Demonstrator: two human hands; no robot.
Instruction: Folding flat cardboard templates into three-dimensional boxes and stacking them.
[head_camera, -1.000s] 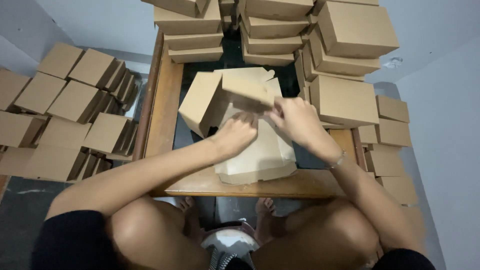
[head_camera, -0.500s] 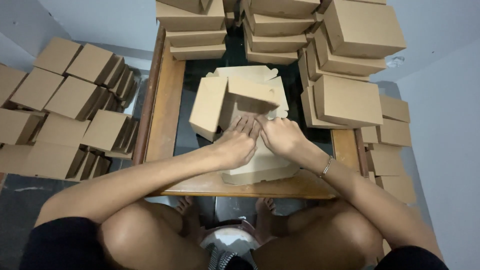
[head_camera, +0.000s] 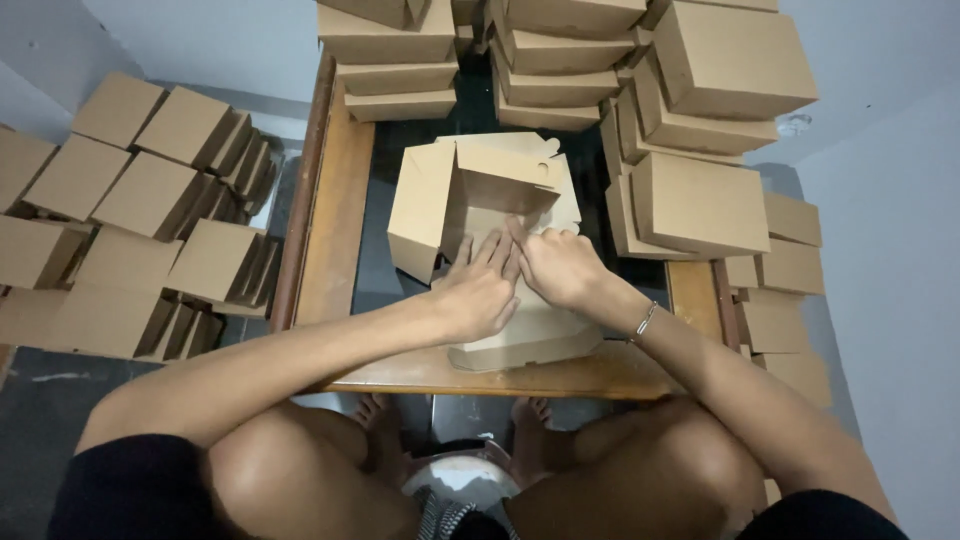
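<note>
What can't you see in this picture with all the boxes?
- Head view: the base of the half-folded box under the left hand and right hand; the hands cover it.
- Head view: the stacked boxes at the back; the top edge cuts them off.
- Head view: the floor boxes on the left; the left edge cuts them off.

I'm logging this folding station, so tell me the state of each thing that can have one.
Half-folded box: open, side walls raised.
Left hand: flat, pressing inside the box.
Right hand: pressing inside the box.
Flat blanks: unfolded, stacked beneath.
Finished boxes: closed, stacked.
Floor boxes: closed, in rows.
</note>
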